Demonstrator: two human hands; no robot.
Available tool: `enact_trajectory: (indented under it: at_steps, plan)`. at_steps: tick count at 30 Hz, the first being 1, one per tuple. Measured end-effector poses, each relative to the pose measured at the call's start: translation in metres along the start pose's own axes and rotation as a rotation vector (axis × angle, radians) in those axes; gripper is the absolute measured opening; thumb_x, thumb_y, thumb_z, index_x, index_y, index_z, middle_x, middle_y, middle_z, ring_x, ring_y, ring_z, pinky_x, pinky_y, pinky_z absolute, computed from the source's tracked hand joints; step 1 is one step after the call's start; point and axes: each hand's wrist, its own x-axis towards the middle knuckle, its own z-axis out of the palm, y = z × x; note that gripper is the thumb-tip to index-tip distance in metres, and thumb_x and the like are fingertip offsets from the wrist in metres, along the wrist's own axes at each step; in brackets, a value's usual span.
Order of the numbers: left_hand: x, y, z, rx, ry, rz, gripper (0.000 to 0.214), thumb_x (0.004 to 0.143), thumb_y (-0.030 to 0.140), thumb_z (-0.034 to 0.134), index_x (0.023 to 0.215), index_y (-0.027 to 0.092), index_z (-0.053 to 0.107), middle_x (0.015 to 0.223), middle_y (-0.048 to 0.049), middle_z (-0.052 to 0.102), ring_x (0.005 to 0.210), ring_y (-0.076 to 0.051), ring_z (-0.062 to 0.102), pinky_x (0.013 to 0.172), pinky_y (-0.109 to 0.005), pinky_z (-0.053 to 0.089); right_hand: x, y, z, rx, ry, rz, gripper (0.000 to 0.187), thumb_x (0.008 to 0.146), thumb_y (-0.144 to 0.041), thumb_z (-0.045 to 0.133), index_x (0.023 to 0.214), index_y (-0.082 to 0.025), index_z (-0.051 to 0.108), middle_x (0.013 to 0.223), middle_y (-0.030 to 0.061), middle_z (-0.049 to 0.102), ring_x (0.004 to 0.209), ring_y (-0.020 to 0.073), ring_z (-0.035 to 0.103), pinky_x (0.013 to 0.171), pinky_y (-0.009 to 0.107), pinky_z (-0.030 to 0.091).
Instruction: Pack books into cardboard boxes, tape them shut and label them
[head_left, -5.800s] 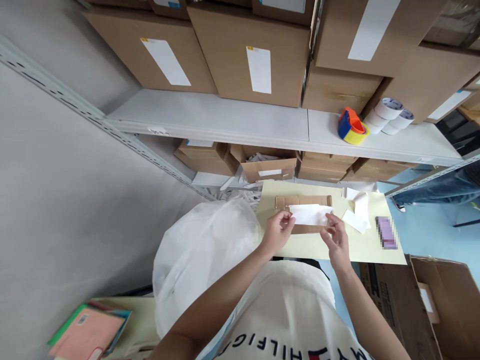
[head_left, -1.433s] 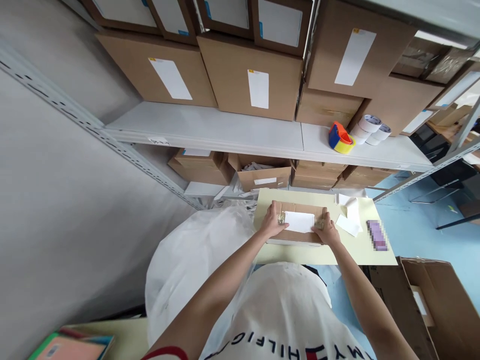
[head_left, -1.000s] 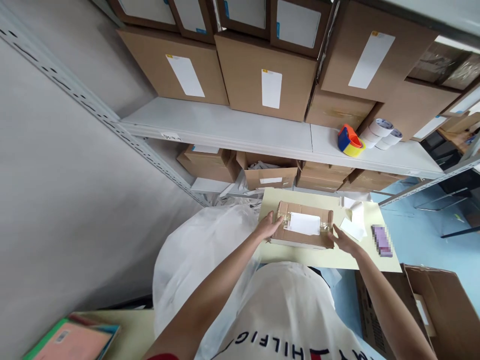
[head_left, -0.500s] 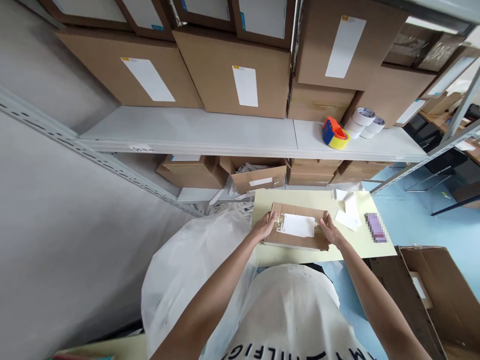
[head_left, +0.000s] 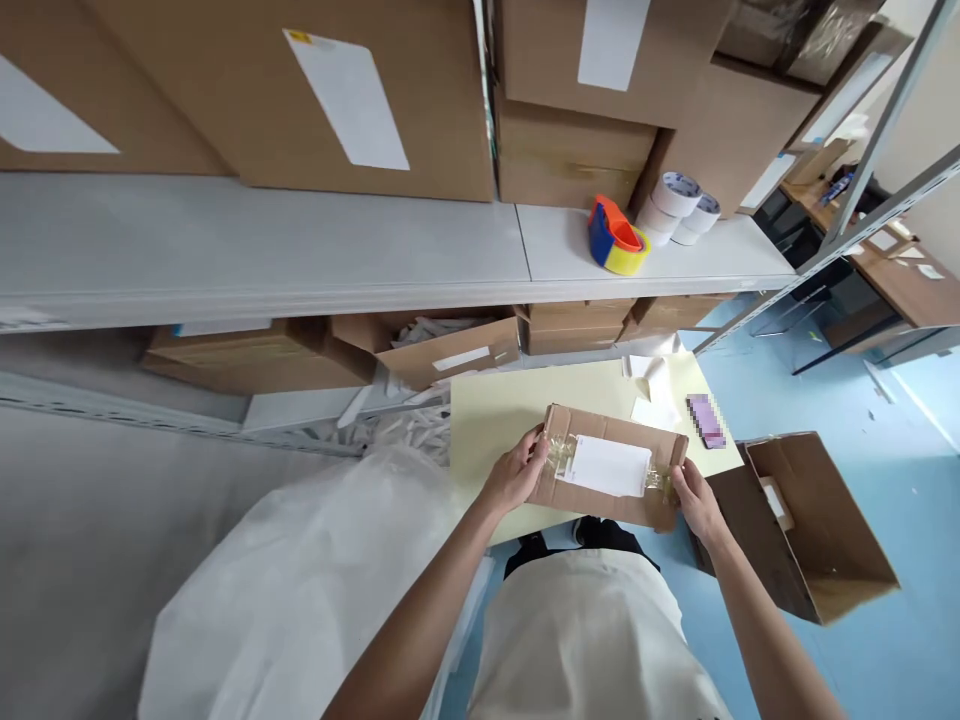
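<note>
Between my two hands is a flat cardboard box [head_left: 551, 492] with a white label [head_left: 607, 466] and clear tape on its top face. My left hand [head_left: 517, 472] grips its left end, thumb on top. At the right end my right hand [head_left: 699, 497] holds it the same way. The box is tilted, its right end lower in the picture, and it overlaps the front edge of the pale yellow table [head_left: 517, 395]. The fingers under the box are hidden.
A large open cardboard box [head_left: 832, 530] stands on the floor at right. A blurred purple item [head_left: 705, 420] and white paper [head_left: 660, 395] lie on the table. The shelf holds a tape dispenser [head_left: 619, 240], tape rolls [head_left: 675, 205] and big cartons. White plastic sheeting [head_left: 315, 590] bulges at left.
Both hands have brought the box off toward the table's front right and turned it slightly clockwise. The view has swung right, so more of the open floor box shows.
</note>
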Motion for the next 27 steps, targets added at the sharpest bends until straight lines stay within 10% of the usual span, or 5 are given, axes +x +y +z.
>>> enact_trajectory:
  at_steps: [11,19,27]
  plan:
    - [0.056,0.079,0.108,0.079,-0.195,0.156,0.072,0.088,0.071,0.042,0.14,0.024,0.054,0.131,-0.0106,0.064,0.126,-0.03,0.055,0.104,-0.039,0.044,-0.023,0.087,-0.077,0.041,0.131,0.261,0.065,0.089,-0.068,0.033,0.132,-0.024,0.052,0.116,0.0103,0.071,0.107,0.0326,0.066,0.086,0.04,0.048]
    - [0.124,0.196,0.31,0.26,-0.498,0.322,0.064,0.091,0.065,0.042,0.134,0.022,0.06,0.115,-0.0111,0.066,0.124,-0.03,0.053,0.11,-0.044,0.039,-0.053,0.245,-0.16,0.256,0.438,0.419,0.068,0.089,-0.068,0.035,0.129,-0.017,0.055,0.12,0.0142,0.067,0.11,0.0318,0.061,0.092,0.044,0.047]
    - [0.175,0.264,0.504,0.271,-0.732,0.446,0.068,0.085,0.068,0.053,0.131,0.02,0.062,0.118,-0.0118,0.069,0.122,-0.033,0.057,0.108,-0.046,0.042,-0.068,0.352,-0.217,0.272,0.782,0.635,0.069,0.089,-0.067,0.039,0.137,-0.02,0.053,0.104,0.0109,0.066,0.097,0.0284,0.06,0.088,0.044,0.049]
